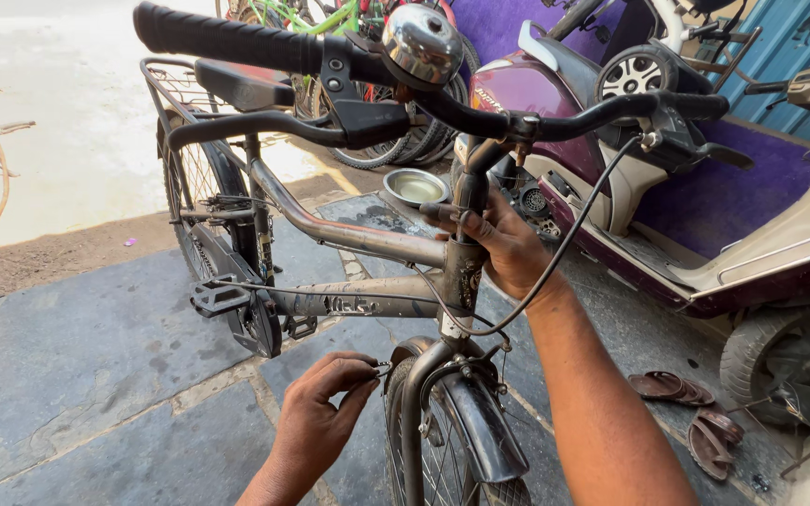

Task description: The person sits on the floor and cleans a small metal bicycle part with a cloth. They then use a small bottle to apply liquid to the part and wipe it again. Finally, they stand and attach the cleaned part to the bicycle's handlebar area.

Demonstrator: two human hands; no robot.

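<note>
Handlebar, black ribbed grip, shiny round bell up close. Right hand wraps dusty grey bike frame; left hand fingertips pinch small metal bolt by front fork.

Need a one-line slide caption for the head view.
Right hand grips the bicycle head tube while left hand pinches a small part at the front brake.

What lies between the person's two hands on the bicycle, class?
In the head view, between the left hand and the right hand stand the bicycle's head tube, the fork crown and a looping black brake cable.
</note>
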